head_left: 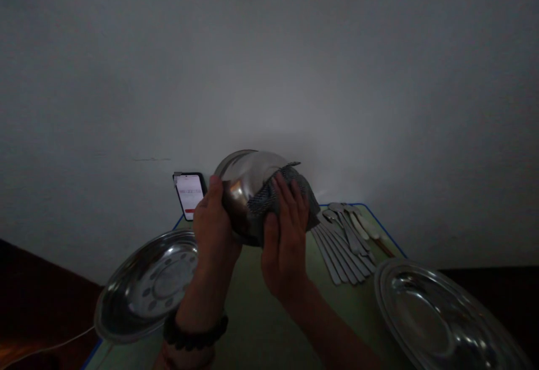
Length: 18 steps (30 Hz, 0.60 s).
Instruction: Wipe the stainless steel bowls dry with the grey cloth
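Note:
My left hand (pixel 214 221), with a dark bead bracelet at the wrist, grips a shiny metal bowl (pixel 240 190) by its left rim. The bowl is tilted on its side above the table, its rounded outside turned toward my right hand. A dark patterned cloth (pixel 301 182) lies against the bowl's right side. My right hand (pixel 288 229) presses this cloth onto the bowl, fingers together over it. Part of the bowl is hidden behind the cloth and my hands.
A perforated metal basin (pixel 109 302) stands at the left and another metal basin (pixel 383 288) at the right. Several pieces of cutlery (pixel 341 252) lie fanned out on the green table (pixel 261 314). A lit phone (pixel 189 193) leans against the wall (pixel 269 67).

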Tool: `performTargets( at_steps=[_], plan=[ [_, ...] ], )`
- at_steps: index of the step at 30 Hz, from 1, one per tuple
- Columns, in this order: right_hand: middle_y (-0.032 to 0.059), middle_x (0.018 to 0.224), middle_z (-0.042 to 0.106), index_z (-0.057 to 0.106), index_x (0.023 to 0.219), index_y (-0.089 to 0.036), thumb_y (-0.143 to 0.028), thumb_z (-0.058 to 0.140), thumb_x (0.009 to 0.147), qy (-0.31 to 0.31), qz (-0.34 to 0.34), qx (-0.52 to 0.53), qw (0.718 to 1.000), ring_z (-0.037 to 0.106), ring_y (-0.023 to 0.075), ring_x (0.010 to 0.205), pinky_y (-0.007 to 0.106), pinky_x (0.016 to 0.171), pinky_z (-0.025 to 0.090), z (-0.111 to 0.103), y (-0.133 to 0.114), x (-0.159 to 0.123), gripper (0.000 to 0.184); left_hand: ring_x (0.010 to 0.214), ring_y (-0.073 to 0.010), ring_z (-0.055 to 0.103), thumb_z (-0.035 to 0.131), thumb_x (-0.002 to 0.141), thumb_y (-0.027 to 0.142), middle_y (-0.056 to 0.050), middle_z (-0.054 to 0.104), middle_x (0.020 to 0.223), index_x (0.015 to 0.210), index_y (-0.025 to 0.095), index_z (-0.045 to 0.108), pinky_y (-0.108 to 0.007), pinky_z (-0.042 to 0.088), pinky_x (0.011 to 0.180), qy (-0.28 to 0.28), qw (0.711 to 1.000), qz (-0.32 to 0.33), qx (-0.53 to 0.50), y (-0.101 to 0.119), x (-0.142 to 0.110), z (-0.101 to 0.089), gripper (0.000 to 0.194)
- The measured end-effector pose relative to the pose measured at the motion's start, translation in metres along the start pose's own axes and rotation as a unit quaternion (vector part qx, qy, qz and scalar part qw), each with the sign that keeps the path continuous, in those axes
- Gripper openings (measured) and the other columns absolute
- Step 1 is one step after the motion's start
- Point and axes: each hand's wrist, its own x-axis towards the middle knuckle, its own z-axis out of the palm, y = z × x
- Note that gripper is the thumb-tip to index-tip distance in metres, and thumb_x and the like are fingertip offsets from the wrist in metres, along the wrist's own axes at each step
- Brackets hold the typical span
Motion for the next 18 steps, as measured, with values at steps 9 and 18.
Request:
performTargets(
  at_steps=[9, 18],
  plan=[
    [0.0128, 0.13, 0.058, 0.056, 0.126, -0.016, -0.034, 0.03, 0.096, -0.104, 0.183, 0.064, 0.976, 0.049, 0.0223, 0.126, 0.044, 0.106, 0.035, -0.013, 0.056, 0.015, 0.044, 0.052, -0.0153, 0.054, 0.055, 0.079, 0.05, 0.001, 0.059, 0.052, 0.063, 0.017, 0.063, -0.025, 0.036, 0.049, -0.157, 0.932, 0.134, 0.298, 0.001, -0.002, -0.002, 0.037],
    [0.0117, 0.12, 0.064, 0.061, 0.117, -0.021, -0.07, 0.037, 0.083, -0.114, 0.4, 0.362, 0.835, 0.062, 0.0216, 0.106, 0.041, 0.09, 0.048, -0.02, 0.064, 0.021, 0.064, 0.053, -0.0154, 0.055, 0.049, 0.085, 0.048, 0.0, 0.063, 0.056, 0.07, 0.021, 0.067, -0.024, 0.037, 0.051, -0.3, 0.854, 0.213, 0.367, 0.003, 0.005, -0.021, 0.035]
  ],
)
